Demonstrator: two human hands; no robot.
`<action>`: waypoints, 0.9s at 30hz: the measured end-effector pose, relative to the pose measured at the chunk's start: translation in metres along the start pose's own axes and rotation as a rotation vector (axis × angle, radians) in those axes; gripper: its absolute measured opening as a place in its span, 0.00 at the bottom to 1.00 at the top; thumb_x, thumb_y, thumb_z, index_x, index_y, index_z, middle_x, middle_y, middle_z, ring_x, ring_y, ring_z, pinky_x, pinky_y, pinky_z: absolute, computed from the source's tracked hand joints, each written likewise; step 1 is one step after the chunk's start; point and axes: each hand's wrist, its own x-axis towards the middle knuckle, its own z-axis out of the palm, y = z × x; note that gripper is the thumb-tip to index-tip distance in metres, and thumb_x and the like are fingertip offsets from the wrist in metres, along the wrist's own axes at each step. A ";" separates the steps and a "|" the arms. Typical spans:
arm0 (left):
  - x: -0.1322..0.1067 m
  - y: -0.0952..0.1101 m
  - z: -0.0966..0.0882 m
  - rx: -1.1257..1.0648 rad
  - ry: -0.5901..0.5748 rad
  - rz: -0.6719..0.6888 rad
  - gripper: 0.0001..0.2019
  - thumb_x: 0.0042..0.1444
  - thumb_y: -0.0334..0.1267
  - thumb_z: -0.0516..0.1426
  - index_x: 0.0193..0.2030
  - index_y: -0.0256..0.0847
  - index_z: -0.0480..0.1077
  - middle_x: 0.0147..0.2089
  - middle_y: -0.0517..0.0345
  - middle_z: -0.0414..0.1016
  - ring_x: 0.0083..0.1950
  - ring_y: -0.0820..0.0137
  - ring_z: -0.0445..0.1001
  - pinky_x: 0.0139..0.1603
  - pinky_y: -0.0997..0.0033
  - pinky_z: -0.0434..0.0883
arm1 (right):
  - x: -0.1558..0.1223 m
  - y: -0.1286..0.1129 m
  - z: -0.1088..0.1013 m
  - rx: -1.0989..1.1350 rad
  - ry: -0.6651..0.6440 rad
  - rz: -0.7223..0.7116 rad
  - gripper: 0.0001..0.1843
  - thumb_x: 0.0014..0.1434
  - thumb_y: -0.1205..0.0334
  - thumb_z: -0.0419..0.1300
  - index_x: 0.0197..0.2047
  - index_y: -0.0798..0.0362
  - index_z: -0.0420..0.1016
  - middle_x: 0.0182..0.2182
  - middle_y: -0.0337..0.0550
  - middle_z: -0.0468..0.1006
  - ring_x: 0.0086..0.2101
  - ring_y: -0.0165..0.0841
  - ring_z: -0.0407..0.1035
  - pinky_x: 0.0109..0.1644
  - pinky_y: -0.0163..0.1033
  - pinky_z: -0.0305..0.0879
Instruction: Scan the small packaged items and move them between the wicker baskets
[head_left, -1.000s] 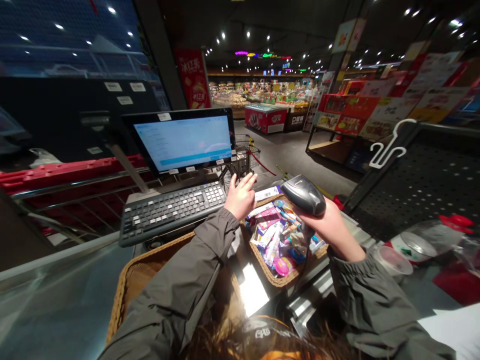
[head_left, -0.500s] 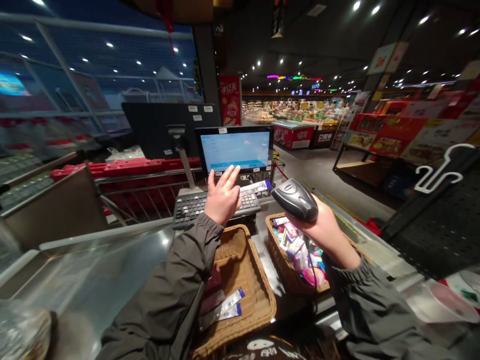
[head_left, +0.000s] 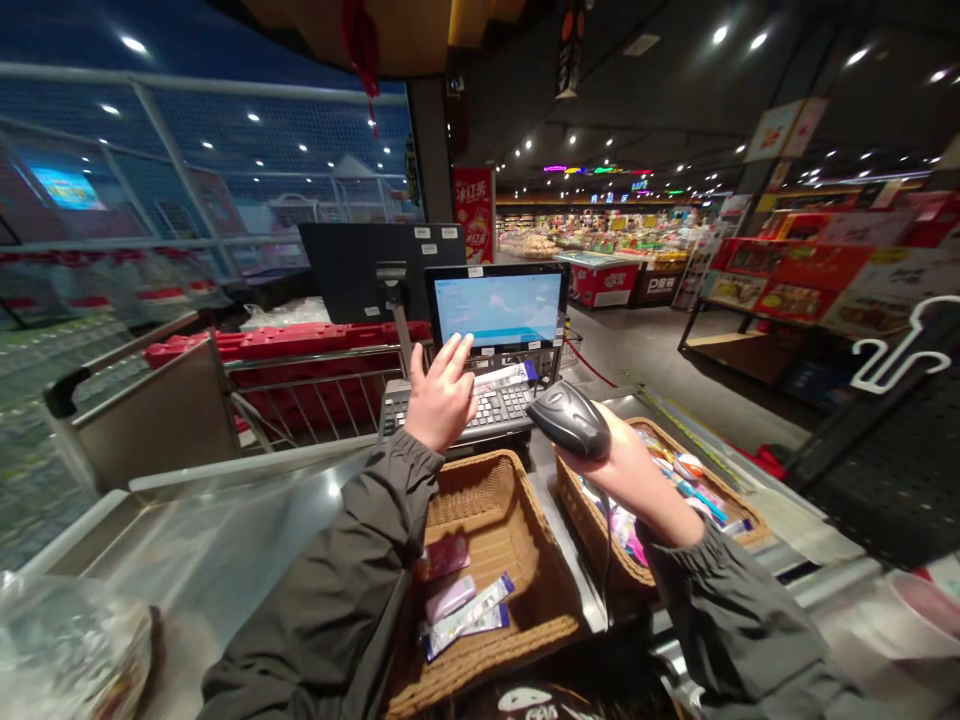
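Observation:
My left hand [head_left: 441, 395] is raised over the keyboard [head_left: 499, 408], its fingertips at the lower edge of the lit monitor [head_left: 499, 308]. A slim white packet with a dark blue end [head_left: 508, 376] sticks out from its thumb side, seemingly held against the palm. In my right hand [head_left: 626, 465] is a black barcode scanner [head_left: 571, 422], pointing up and left. Below my left hand stands a wicker basket [head_left: 536, 520] holding similar slim packets [head_left: 472, 612], a pale pink item [head_left: 450, 597] and a dark red pack [head_left: 446, 555].
A second wicker basket [head_left: 581, 520], filled with colourful small goods, stands under my right forearm. Left lies a metal counter [head_left: 247, 560] with a clear plastic bag [head_left: 71, 635] on it. Behind are another display [head_left: 352, 275] and a metal cart [head_left: 315, 400]. A white hook [head_left: 900, 350] hangs right.
The view has shifted, showing more of the right basket's contents. My left hand, with the packet, remains near the monitor's lower edge. The scanner has moved slightly left and down in view.

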 end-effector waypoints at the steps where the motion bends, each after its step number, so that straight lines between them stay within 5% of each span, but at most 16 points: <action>1: -0.001 -0.001 0.000 0.006 0.000 0.002 0.03 0.56 0.35 0.58 0.35 0.40 0.74 0.73 0.44 0.54 0.73 0.54 0.55 0.72 0.33 0.41 | 0.000 0.000 0.001 -0.001 -0.003 -0.005 0.25 0.57 0.55 0.63 0.56 0.55 0.71 0.52 0.54 0.78 0.51 0.47 0.73 0.56 0.52 0.70; 14: -0.007 -0.006 -0.001 -0.021 -0.015 0.001 0.04 0.57 0.35 0.58 0.34 0.39 0.74 0.73 0.42 0.55 0.73 0.53 0.56 0.72 0.32 0.41 | 0.002 -0.007 0.014 0.000 -0.061 0.047 0.30 0.55 0.58 0.63 0.60 0.53 0.68 0.57 0.54 0.75 0.56 0.48 0.70 0.60 0.54 0.67; 27: -0.009 -0.005 -0.003 -0.032 -0.040 -0.023 0.02 0.54 0.33 0.58 0.34 0.39 0.74 0.72 0.42 0.56 0.73 0.52 0.56 0.72 0.31 0.41 | 0.000 -0.006 0.011 0.001 -0.066 0.022 0.23 0.56 0.56 0.62 0.54 0.53 0.72 0.51 0.53 0.79 0.51 0.48 0.74 0.55 0.52 0.70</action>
